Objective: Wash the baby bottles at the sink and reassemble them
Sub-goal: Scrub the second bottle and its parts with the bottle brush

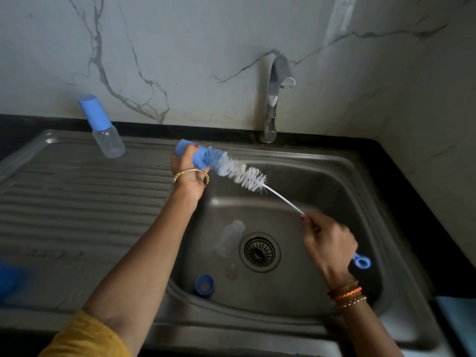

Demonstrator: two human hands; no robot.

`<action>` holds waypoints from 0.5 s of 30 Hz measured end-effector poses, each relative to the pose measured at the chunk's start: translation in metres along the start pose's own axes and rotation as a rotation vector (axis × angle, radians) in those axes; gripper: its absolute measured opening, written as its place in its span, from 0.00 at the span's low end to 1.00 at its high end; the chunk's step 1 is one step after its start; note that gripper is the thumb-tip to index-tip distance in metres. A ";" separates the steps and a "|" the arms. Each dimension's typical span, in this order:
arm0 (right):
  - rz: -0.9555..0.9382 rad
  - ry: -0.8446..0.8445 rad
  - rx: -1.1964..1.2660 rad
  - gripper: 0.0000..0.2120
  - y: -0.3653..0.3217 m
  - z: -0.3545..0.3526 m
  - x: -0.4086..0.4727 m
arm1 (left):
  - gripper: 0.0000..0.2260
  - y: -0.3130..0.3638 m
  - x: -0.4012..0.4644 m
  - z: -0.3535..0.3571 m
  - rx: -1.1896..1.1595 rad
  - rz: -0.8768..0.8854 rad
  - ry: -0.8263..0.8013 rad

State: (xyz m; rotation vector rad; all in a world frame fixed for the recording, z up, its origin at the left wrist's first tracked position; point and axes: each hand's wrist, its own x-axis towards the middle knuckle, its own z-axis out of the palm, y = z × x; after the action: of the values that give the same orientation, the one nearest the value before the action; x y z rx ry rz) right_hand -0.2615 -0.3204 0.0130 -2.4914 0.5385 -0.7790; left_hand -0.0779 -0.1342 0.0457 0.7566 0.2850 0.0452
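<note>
A: What is being cleaned now?

B: The blue cap [192,156]. It is up over the left rim of the sink basin [334,176], with its open mouth turned toward the basin. The left hand [186,167] has its fingers curled around the cap and grips it. I think it is held sideways so that the brush can go straight in and the drops fall into the basin.

A: And the brush?

B: The bottle brush [238,172] has its bristle tip just inside the cap. The rest of the bristles are over the basin. The right hand [328,240] pinches the thin wire stem near the handle, and the blue ring end [362,261] comes out behind the hand. Such a far grip gives long strokes, I believe, but less force.

A: What else is in the basin?

B: A clear bottle [229,237] lies on its side just left of the drain [260,251]. A clear teat [231,271] lies in front of it, and a blue collar ring [204,286] is near the front left corner. These seem not yet washed.

A: Outside the basin?

B: A whole bottle with blue cover [103,127] stands on the draining board [77,191], well to the left. The tap [274,99] is behind the basin; I see no water running. Nothing blocks the brush.
</note>
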 end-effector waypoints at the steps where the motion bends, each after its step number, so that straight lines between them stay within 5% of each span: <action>1: 0.152 -0.185 0.137 0.09 0.000 0.000 0.001 | 0.07 -0.002 -0.001 -0.003 -0.030 -0.007 -0.024; 5: 0.794 -1.048 0.868 0.16 0.000 0.000 0.010 | 0.11 0.008 -0.001 -0.012 -0.010 -0.030 -0.152; 7: 0.806 -1.185 0.889 0.17 0.001 0.008 0.007 | 0.10 0.016 0.002 -0.014 -0.004 -0.040 -0.190; 9: 0.649 -1.054 0.729 0.17 0.002 0.015 0.003 | 0.10 0.019 0.002 -0.014 0.004 -0.021 -0.191; 12: 0.255 -0.605 0.348 0.10 0.004 0.011 0.005 | 0.09 0.017 0.001 -0.016 0.034 0.012 -0.116; 15: 0.060 -0.152 -0.039 0.09 0.006 0.000 0.004 | 0.06 0.010 0.000 -0.020 0.081 0.022 -0.046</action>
State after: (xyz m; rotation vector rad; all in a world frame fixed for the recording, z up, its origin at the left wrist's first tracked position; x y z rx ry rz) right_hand -0.2598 -0.3271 0.0110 -2.5313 0.5763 -0.5564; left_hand -0.0829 -0.1139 0.0391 0.8403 0.2360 0.0368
